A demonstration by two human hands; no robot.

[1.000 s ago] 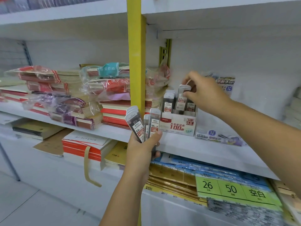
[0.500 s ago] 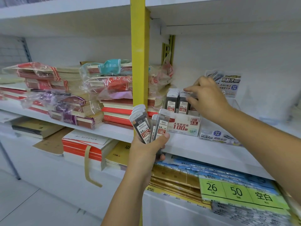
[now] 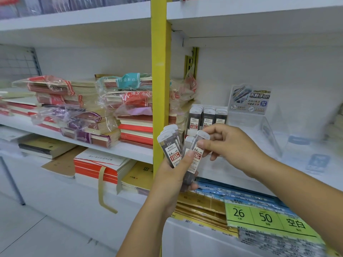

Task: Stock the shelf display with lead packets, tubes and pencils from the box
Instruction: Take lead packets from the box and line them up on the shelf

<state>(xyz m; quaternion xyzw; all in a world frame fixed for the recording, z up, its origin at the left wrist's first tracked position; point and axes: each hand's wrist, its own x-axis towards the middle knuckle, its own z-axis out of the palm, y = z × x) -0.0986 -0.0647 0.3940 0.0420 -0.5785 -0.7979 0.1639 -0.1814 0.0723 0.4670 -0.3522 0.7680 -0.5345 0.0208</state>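
My left hand (image 3: 173,175) grips a fan of several clear lead tubes (image 3: 169,145) with white and red 0.5 HB labels, held upright in front of the yellow upright. My right hand (image 3: 230,145) pinches the top of one tube (image 3: 199,145) at the right side of that fan. Behind the hands, on the middle shelf, a small display box holds rows of the same lead tubes (image 3: 207,115) standing upright. The box's front is mostly hidden by my hands.
A clear acrylic stand with a blue printed card (image 3: 250,100) stands right of the display box. Wrapped notebook stacks (image 3: 85,112) fill the shelf to the left of the yellow upright (image 3: 160,71). Blue packs and green label sheets (image 3: 267,217) lie on the lower shelf.
My right hand has left the display box on the shelf and come back down to the fan of tubes in my left hand, where it now pinches one tube.
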